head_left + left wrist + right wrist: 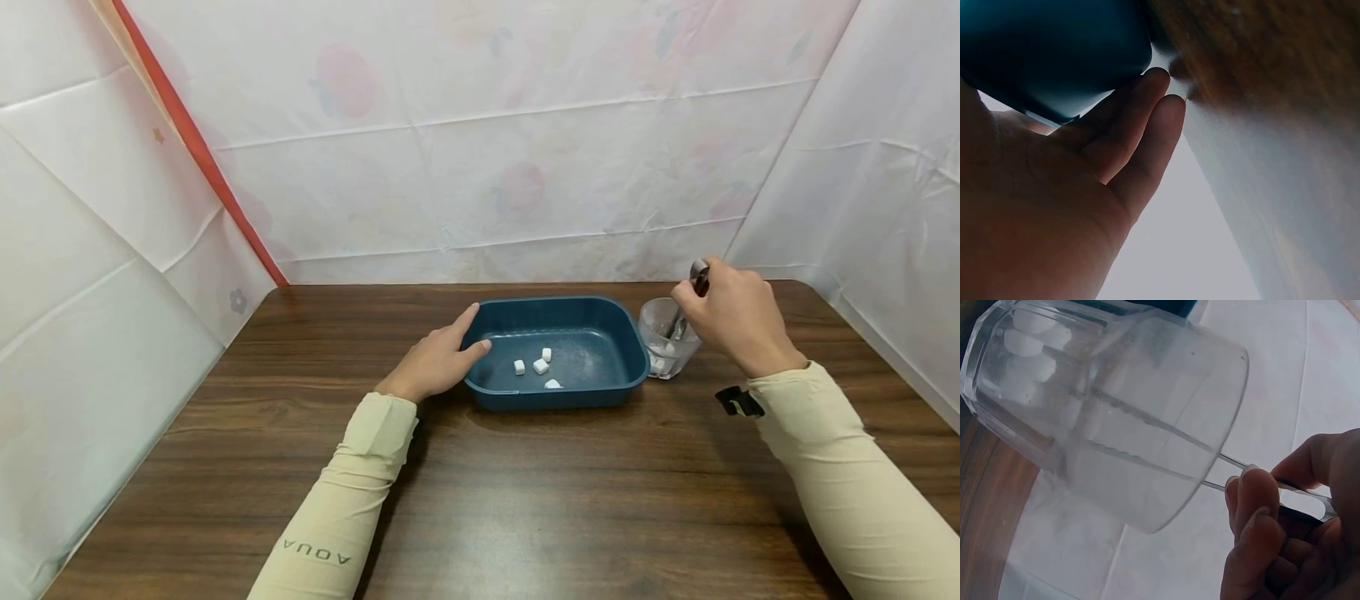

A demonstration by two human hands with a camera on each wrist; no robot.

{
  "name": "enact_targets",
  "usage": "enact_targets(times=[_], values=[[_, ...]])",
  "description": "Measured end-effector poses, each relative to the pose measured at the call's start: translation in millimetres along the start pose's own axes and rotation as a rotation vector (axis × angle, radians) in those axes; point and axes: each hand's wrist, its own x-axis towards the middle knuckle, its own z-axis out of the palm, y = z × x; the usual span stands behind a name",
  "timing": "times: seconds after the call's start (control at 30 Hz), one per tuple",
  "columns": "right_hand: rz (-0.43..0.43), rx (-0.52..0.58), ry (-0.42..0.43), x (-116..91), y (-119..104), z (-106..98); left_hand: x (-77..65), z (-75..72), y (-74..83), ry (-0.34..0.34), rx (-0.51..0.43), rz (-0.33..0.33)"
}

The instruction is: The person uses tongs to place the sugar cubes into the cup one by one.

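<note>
A dark blue rectangular tray [555, 398] stands on the table with several small white cubes [541, 366] on its floor. My left hand [433, 362] holds the tray's left side, thumb over the rim and fingers along the outer wall. In the left wrist view two fingertips [1169, 106] lie by the tray's underside edge. My right hand [738, 317] pinches metal tongs [700, 275] from above. Their two serrated arms [1147, 419] reach down into a clear glass [663, 367], which holds more white cubes [1032, 347] at its bottom. Whether the tips grip a cube I cannot tell.
The glass stands close against the tray's right end on a dark wood-grain table [480, 500]. A white patterned sheet [480, 167] hangs behind and at both sides. A small black object [738, 401] sits at my right sleeve.
</note>
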Motion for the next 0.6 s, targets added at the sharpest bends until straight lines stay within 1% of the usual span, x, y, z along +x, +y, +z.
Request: enact_targets(times=[0.1, 0.33, 0.6], values=[[-0.002, -0.004, 0.01, -0.1, 0.4, -1.1, -0.2, -0.1, 0.6, 0.002, -0.002, 0.003], [-0.004, 0.002, -0.013, -0.3, -0.2, -1.8, 0.9, 0.8, -0.9, 0.001, 0.004, 0.001], [-0.053, -0.024, 0.042, -2.4, -6.4, -6.2, 1.2, 1.2, -1.0, 0.006, 0.001, -0.003]])
